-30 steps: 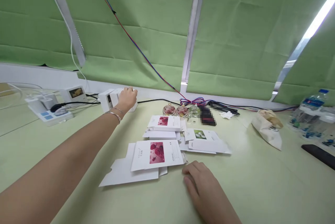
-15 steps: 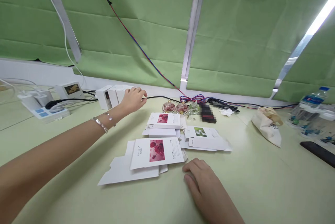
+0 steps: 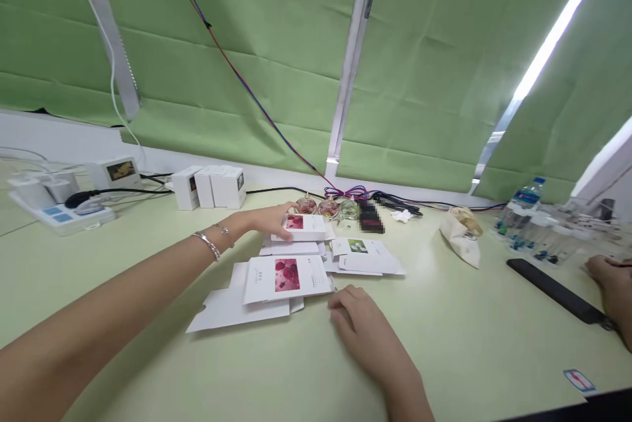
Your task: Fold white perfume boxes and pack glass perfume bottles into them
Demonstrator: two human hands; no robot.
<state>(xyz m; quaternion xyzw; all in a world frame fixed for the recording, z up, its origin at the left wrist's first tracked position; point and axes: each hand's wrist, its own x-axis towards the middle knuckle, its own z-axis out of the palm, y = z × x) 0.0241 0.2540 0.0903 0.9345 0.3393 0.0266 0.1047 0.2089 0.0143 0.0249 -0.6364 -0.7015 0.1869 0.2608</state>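
Looks like the pick-up step is in hand here: the left hand (image 3: pixel 264 219) is stretched out over the counter (image 3: pixel 474 336) and its fingers (image 3: pixel 285 232) are laid on the near left edge of a small flat carton (image 3: pixel 302 227), white with a red rose picture on top. The fingers are loosely spread and resting on it rather than pinched, so a proper grip isn't made yet by the look of it. The carton is sat at the far end of a loose pile of flattened cartons, with a bigger rose-printed one (image 3: pixel 286 275) nearer the body and one with a green picture (image 3: pixel 359 247) off to the right. Just behind the pile three little glass bottles (image 3: pixel 326 206) are lined up, touching or nearly so. The right hand (image 3: pixel 360 330) is parked palm down on the counter just beside the big flat carton, fingers relaxed and together, nothing held. For the next move, probably the thumb needs to be slid under the carton's edge so it can be lifted clear without dragging the sheets below it. Three made-up white boxes (image 3: pixel 210 187) are stood in a row by the back wall, well apart from the pile. Another person's hand (image 3: pixel 612 284) is seen at the far right edge.
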